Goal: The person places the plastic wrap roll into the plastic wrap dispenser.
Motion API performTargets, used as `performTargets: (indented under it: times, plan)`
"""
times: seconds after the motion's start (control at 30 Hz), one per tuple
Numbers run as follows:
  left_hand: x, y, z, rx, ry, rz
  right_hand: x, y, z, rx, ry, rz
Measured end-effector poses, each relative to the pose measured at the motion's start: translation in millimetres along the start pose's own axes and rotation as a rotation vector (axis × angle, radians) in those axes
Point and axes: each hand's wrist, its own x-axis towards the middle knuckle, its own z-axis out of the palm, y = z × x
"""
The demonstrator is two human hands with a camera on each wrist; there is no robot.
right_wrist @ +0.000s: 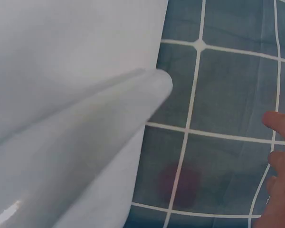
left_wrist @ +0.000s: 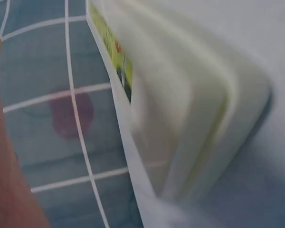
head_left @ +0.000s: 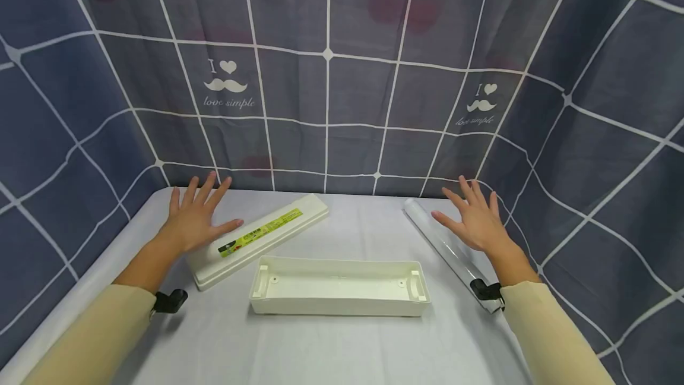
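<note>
My left hand (head_left: 189, 221), fingers spread wide, is over the left end of a long cream plastic lid (head_left: 269, 242) with a yellow-green label. It holds nothing. The lid lies at a slant, and its rounded end (left_wrist: 213, 104) fills much of the left wrist view. On the right, my other hand (head_left: 475, 224) is also spread and holds nothing, beside and partly over a shiny whitish roll of plastic film (head_left: 440, 242). In the right wrist view the roll (right_wrist: 85, 137) is left of the fingers. A long cream box (head_left: 339, 306) stands between the hands, open side up.
White cloth (head_left: 342, 349) covers the table. Dark grey-blue curtains (head_left: 299, 88) with white grid lines hang at the back and both sides. A black strap (head_left: 170, 302) circles the left wrist and another strap (head_left: 485, 290) the right.
</note>
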Motion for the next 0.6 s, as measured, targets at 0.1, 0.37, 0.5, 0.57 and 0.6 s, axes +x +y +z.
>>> performTargets:
  times: [0.1, 0.37, 0.5, 0.57, 0.6]
  plan:
    - [-9.1, 9.2, 5.2, -0.035, 0.052, 0.065, -9.5, -2, 5, 0.023, 0.021, -0.013]
    - [-39.6, 41.8, 24.0, -0.230, 0.117, 0.232, -35.3, -4, 25, 0.113, 0.097, -0.052]
    - [-52.9, 56.7, 33.9, -0.384, 0.089, 0.253, -47.6, -3, 34, 0.164, 0.129, -0.053]
    - [-58.9, 62.7, 38.3, -0.466, 0.073, 0.258, -53.3, -3, 37, 0.193, 0.137, -0.043]
    - [-61.7, 65.2, 40.4, -0.504, 0.067, 0.262, -55.9, -3, 39, 0.208, 0.142, -0.038]
